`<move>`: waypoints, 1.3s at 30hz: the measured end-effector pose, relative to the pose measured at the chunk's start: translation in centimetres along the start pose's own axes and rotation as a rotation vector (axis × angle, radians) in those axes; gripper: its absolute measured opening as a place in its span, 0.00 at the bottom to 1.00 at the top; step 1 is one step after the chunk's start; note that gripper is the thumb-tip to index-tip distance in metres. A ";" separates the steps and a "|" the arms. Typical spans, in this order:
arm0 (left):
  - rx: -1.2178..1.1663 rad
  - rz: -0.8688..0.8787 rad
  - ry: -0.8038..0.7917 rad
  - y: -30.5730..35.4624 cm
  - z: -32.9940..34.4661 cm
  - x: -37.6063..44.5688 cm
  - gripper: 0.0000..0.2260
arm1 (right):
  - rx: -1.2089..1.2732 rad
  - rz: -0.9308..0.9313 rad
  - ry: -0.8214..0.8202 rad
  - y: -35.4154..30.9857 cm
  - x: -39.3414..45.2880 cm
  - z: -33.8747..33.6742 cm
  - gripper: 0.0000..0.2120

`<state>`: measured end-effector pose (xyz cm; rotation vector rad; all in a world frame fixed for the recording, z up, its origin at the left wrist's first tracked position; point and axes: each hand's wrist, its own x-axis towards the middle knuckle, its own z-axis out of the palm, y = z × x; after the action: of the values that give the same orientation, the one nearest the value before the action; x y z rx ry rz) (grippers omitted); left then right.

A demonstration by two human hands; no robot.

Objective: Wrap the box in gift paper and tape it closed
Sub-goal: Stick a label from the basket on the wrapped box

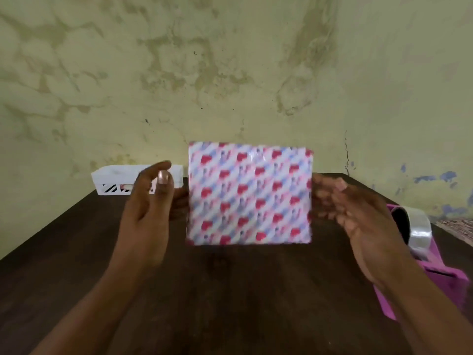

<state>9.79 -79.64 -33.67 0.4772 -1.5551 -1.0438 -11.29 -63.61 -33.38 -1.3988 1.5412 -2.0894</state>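
Stained wall (230, 60) behind wrapped box (249, 193); white basket (115, 179) left, tape dispenser (419, 242) right.

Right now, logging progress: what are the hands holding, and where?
The wrapped box, held upright between left hand and right hand, at its side edges.

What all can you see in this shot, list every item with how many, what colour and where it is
wrapped box: one, white paper with red and blue print, held up above the table at centre, broad face to the camera
tape dispenser: one, pink, on the table at the right edge, holding a roll of clear tape
basket: one, white with slotted sides, at the far left end of the table by the wall
table: one, dark brown wood, filling the lower half
wall: one, pale yellow-green, stained, behind the table
left hand: one, at the box's left edge
right hand: one, at the box's right edge, blurred
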 end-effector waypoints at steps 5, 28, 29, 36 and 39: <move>0.162 -0.059 -0.048 -0.1 1.3 0.7 0.25 | 0.001 0.109 -0.063 1.8 1.0 1.6 0.24; 0.015 -0.494 -0.151 -2.0 4.6 0.4 0.23 | 0.035 0.577 0.126 3.2 2.1 4.8 0.19; 0.011 -0.501 -0.152 -2.0 4.6 0.2 0.24 | 0.027 0.572 0.116 3.0 1.9 4.7 0.21; -0.051 -0.606 -0.138 -1.3 5.0 -0.9 0.26 | -0.018 0.568 0.107 1.8 1.1 4.0 0.18; -0.073 -0.615 -0.141 -1.3 5.3 -0.7 0.24 | -0.023 0.558 0.140 1.9 1.4 3.8 0.16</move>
<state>4.69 -77.92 -34.94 0.8790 -1.5185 -1.6236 -9.78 -67.75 -34.10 -0.7156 1.7560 -1.8465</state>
